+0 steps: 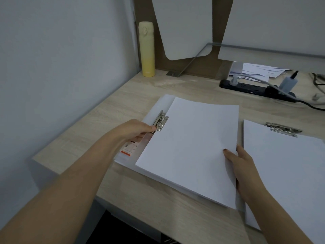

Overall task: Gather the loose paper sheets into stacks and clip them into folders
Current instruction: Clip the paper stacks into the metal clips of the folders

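White, neat-edged paper stack [190, 147] on pale folder [164, 103], metal clip [161, 122] alongside.

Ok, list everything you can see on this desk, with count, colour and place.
open folder: one, pale, mid-desk
paper stack: one, white, on the open folder
clip: one, silver, at the stack's left edge
clipped sheets: one set, white, right side
second clip: one, silver, atop those sheets
bottle: one, yellow, back left corner
power strip: one, black, back right
loose papers: several, white, behind the strip
desk: one, light wood
hands: left hand pinches the clip; right hand grips the stack's right edge
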A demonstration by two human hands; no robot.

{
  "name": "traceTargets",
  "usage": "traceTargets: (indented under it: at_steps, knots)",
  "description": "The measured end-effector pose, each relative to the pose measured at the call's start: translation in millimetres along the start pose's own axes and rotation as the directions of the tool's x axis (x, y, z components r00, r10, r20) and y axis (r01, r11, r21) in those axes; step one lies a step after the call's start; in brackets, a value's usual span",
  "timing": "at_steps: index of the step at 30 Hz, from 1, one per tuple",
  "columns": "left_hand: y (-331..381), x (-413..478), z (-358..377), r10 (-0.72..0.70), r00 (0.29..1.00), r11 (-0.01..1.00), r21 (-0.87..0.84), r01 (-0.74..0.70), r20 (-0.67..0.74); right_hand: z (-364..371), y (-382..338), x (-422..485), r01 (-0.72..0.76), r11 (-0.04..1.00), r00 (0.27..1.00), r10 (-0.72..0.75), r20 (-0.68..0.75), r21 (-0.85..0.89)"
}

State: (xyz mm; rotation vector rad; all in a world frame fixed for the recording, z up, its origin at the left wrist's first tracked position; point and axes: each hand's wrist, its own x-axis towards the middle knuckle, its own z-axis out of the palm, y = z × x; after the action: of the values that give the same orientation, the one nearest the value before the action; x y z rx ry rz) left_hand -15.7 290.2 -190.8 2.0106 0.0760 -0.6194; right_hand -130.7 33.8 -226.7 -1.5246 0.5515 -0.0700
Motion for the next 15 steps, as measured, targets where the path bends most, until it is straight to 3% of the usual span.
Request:
traceTargets:
  at_steps: [6, 9, 11, 13, 14, 15]
  knots:
    - [-3, -5, 5, 0.041, 0.999, 0.996, -0.078, -0.044, -0.031, 2, -1, -1, 0.004, 1.000, 0.999, -0.005, -0.053, -0.018]
    - [0, -12, 9, 0.033, 0.999, 0.993, -0.110, -0.035, -0.020, 6, -4, -3, 0.113, 0.957, 0.982, -0.148, -0.118, -0.266]
    - [3, -18, 12, 0.057, 0.998, 0.990, -0.127, -0.061, -0.039, 7, -1, -5, 0.198, 0.805, 0.954, -0.288, -0.077, -0.559]
    - [8, -24, 13, 0.108, 0.992, 0.975, -0.188, -0.118, -0.059, 6, 5, -5, 0.262, 0.532, 0.922, -0.384, 0.047, -0.805]
    - [13, -28, 14, 0.135, 0.989, 0.962, -0.232, -0.146, -0.065, 4, 6, -6, 0.298, 0.429, 0.916, -0.381, 0.128, -0.853]
    - [21, -33, 16, 0.173, 0.983, 0.948, -0.260, -0.185, -0.068, 2, 4, -7, 0.325, 0.409, 0.919, -0.349, 0.183, -0.852]
